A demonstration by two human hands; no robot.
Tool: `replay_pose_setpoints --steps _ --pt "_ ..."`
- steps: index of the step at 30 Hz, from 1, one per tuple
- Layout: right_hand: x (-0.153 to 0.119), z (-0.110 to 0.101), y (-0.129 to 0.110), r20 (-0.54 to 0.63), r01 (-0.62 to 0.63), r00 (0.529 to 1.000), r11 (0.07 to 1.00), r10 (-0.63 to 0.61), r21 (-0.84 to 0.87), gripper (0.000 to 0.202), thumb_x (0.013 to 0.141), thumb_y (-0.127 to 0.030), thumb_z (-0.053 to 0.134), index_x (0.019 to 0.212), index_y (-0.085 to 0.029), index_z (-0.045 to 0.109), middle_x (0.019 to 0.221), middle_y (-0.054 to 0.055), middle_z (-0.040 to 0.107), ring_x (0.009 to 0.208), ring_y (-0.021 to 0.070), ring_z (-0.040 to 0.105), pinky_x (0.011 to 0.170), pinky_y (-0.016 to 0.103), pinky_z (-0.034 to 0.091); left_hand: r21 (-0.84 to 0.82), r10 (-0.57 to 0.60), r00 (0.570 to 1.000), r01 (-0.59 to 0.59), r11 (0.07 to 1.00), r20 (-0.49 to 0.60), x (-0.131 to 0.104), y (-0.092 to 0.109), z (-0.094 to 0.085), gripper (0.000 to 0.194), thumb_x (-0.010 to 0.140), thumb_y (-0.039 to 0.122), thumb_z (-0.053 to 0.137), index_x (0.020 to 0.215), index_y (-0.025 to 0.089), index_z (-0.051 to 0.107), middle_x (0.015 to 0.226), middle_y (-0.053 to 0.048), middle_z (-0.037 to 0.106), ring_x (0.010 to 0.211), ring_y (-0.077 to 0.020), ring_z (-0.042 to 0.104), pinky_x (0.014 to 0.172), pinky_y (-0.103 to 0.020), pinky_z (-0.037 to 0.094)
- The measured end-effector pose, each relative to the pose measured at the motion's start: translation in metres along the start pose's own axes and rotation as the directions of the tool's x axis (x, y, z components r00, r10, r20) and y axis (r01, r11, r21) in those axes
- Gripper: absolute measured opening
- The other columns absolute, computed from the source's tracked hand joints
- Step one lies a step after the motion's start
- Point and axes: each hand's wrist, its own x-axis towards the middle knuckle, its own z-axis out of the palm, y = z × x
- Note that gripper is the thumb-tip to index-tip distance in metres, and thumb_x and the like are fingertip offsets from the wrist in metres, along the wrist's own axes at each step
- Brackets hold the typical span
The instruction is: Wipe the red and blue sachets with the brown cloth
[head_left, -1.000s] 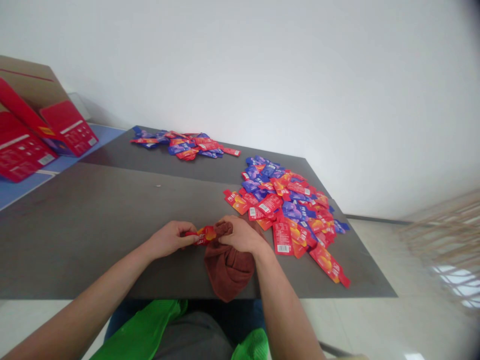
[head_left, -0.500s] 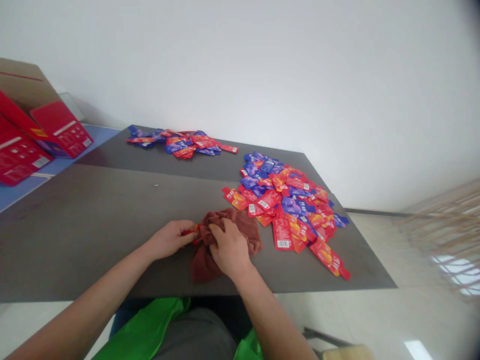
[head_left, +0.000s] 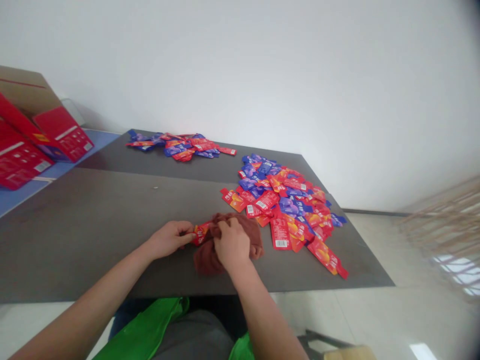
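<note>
Matt cloth (head_left: pixel 253 234); glossy plastic-looking sachets (head_left: pixel 290 204); smooth dull tabletop (head_left: pixel 112 215).

A white wall (head_left: pixel 262 75) stands behind the dark table (head_left: pixel 93 220), over pale tiled floor (head_left: pixel 390 245).

on my feed, a red pouch (head_left: pixel 326 256) carries two white chinese characters; the first looks like 纯, the second i can't make out. a blue pouch (head_left: pixel 292 205) and the held pouch (head_left: pixel 198 234) bear white characters too, blurred to me. the print on the box (head_left: pixel 67 135) is too small to read.
</note>
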Motion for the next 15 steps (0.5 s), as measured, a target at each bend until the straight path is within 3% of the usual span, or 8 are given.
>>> replay_pose_setpoints --steps 3,5,8,11,15 --pt "0.011 -0.017 0.025 0.003 -0.140 0.990 0.989 0.140 -0.056 0.021 0.095 -0.031 0.055 0.112 -0.023 0.064 0.115 0.011 0.057 0.098 0.0256 0.062 0.077 0.036 0.050 -0.008 -0.026 1.000 0.026 1.000 0.005 -0.002 0.000 0.000 0.035 0.085 0.044 0.055 0.061 0.020 0.044 0.060 0.004 0.049 0.059 -0.0134 0.049 0.057 -0.023 0.036" --pt "0.010 -0.027 0.024 -0.058 -0.130 0.990 0.991 0.128 -0.040 0.023 0.094 -0.031 0.056 0.114 -0.023 0.064 0.117 0.011 0.057 0.101 0.0263 0.061 0.079 0.036 0.050 -0.048 -0.037 0.999 0.038 0.998 0.017 -0.003 0.001 -0.001 0.034 0.084 0.044 0.055 0.062 0.020 0.046 0.061 0.004 0.050 0.059 -0.0136 0.050 0.056 -0.023 0.037" --pt "0.002 -0.024 0.001 -0.132 0.070 0.989 0.997 -0.067 0.016 0.028 0.094 -0.035 0.057 0.121 -0.028 0.060 0.123 0.010 0.054 0.109 0.0260 0.056 0.081 0.034 0.050 -0.118 -0.047 0.998 0.052 0.992 0.051 -0.003 0.002 -0.001 0.028 0.083 0.044 0.056 0.068 0.020 0.052 0.066 0.003 0.054 0.062 -0.0148 0.053 0.057 -0.023 0.041" --pt "0.004 -0.010 -0.013 -0.048 0.211 0.977 0.977 -0.209 0.033 0.024 0.095 -0.039 0.057 0.117 -0.030 0.062 0.119 0.008 0.056 0.106 0.0244 0.056 0.077 0.032 0.050 -0.110 -0.034 0.999 0.039 0.993 0.041 -0.001 0.003 0.000 0.025 0.082 0.041 0.057 0.068 0.020 0.054 0.065 0.003 0.054 0.063 -0.0148 0.052 0.058 -0.023 0.041" --pt "0.021 -0.006 0.008 -0.005 -0.026 1.000 0.999 0.026 -0.028 0.020 0.096 -0.033 0.055 0.112 -0.024 0.064 0.116 0.011 0.056 0.102 0.0244 0.059 0.073 0.032 0.049 -0.051 -0.031 0.999 0.032 0.998 0.013 -0.002 0.003 -0.001 0.031 0.084 0.040 0.056 0.062 0.020 0.048 0.062 0.004 0.051 0.059 -0.0133 0.050 0.056 -0.022 0.039"
